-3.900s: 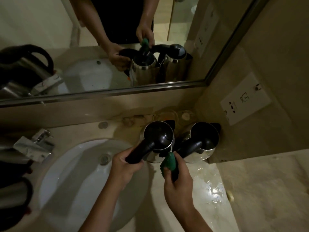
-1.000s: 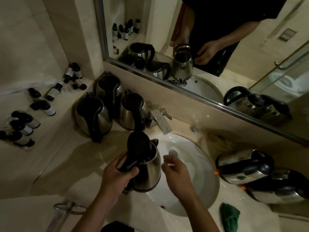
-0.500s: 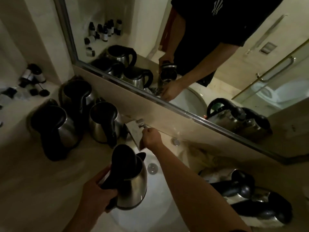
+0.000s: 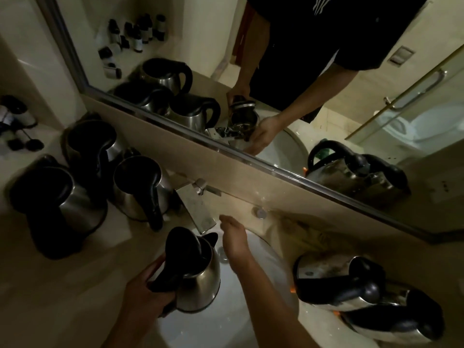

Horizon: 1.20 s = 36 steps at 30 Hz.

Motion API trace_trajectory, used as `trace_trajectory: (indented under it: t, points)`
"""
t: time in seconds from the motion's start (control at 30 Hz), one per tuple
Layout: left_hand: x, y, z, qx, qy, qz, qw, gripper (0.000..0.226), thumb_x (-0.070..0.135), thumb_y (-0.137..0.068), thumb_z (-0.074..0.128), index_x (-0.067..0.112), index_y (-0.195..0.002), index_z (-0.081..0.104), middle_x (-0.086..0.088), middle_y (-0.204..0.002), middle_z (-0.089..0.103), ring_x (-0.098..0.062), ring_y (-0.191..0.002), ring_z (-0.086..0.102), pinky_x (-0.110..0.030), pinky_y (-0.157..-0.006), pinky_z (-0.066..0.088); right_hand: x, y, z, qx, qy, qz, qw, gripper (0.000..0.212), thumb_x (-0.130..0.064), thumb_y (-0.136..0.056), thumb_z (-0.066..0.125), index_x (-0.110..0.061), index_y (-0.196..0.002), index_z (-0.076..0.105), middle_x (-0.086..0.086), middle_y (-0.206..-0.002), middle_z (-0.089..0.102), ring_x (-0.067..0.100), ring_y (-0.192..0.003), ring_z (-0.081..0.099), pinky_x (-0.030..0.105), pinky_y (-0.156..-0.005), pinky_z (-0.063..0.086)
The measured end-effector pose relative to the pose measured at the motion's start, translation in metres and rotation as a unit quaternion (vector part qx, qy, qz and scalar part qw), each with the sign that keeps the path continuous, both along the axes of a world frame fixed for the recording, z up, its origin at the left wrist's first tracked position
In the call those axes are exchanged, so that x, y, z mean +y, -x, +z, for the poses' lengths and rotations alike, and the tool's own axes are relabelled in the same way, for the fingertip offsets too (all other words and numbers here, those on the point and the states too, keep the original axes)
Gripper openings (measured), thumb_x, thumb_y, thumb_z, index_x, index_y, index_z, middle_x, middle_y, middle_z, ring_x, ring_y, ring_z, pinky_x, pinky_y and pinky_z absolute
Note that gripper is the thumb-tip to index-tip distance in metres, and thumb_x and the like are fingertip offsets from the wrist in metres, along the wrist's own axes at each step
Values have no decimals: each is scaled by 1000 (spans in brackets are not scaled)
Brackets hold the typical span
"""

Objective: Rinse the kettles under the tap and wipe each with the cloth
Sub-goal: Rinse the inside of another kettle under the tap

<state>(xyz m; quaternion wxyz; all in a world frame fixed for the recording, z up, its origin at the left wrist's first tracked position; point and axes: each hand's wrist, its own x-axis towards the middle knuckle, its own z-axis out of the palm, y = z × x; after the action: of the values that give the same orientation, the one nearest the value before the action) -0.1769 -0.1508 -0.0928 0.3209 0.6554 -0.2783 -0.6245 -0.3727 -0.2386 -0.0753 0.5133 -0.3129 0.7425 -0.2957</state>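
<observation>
Left hand grips the upright kettle, spout toward the tap. Right hand, relaxed and holding nothing, has left the tap lever.

Your steel kettle hangs upright over the basin's left rim, black lid raised, spout just below the tap. Three more kettles stand upright in the counter's back-left corner, lids shut. Two kettles sit close together at the counter's right edge (black handles toward you, steel looking wet).
</observation>
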Motion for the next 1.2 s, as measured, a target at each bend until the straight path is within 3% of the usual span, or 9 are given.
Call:
trace_trajectory:
  t: [0.13,0.23,0.33,0.43,0.6,0.73,0.87,1.07,1.2]
  points:
    - [-5,6,-11,15,5,-39,999,79,-27,-72,68,38,-117,61,5,-74,78,-7,-55,65,-24,-51,51,53,5,4,-134,-4,109,985,61,-9,-96,61,-27,-151,43,-3,-139,55,0,-116,63,9,-85,51]
    - [-12,11,-20,11,37,-87,995,72,-25,-79,67,38,-112,60,13,-90,79,-5,-78,75,-20,-59,56,65,11,-17,-22,10,225,974,107,-25,-77,84,-30,-163,22,-10,-155,32,10,-146,40,20,-114,42]
    - [-20,2,-39,-64,152,-199,966,65,-3,-86,74,41,-130,54,33,-114,69,7,-114,63,-11,-86,52,65,9,-40,48,10,256,965,138,-36,-70,96,-28,-167,-2,-12,-160,16,8,-147,25,23,-120,30]
    - [-28,-10,-57,-240,256,-307,885,57,30,-83,77,30,-137,59,14,-113,72,-4,-100,67,-10,-80,47,66,-2,-63,72,23,221,972,154,-51,-55,99,-32,-166,-5,-5,-167,13,16,-155,25,30,-123,34]
    - [-38,-20,-84,-305,261,-313,860,57,52,-82,62,23,-131,61,2,-106,73,-16,-93,70,-29,-79,58,59,-15,-83,57,71,173,981,144,-41,-52,103,-43,-164,11,-9,-167,22,14,-151,31,38,-122,39]
    - [-36,-20,-87,-315,312,-261,858,71,54,-88,55,17,-148,46,7,-109,66,-10,-95,61,-21,-82,46,49,-14,-101,89,114,180,973,138,-43,-42,103,-36,-157,28,-10,-150,41,15,-138,47,43,-109,53]
    - [-39,-19,-104,-369,340,-307,809,62,55,-96,48,19,-147,45,-1,-120,70,-19,-103,64,-26,-94,38,50,-4,-115,78,111,169,976,139,-46,-43,105,-32,-158,28,-2,-154,41,17,-140,47,44,-114,49]
    - [-36,-19,-124,-443,361,-302,763,63,65,-100,33,10,-112,62,-10,-90,71,-29,-78,66,-37,-81,39,54,2,-126,94,105,163,977,131,-50,-45,104,-23,-153,35,6,-149,45,22,-138,51,48,-109,52]
    - [-36,-15,-123,-461,350,-310,754,58,62,-98,40,11,-116,61,-11,-93,73,-31,-82,68,-36,-85,36,48,4,-126,102,121,169,973,123,-37,-48,104,-32,-151,35,3,-147,50,22,-137,54,50,-107,53]
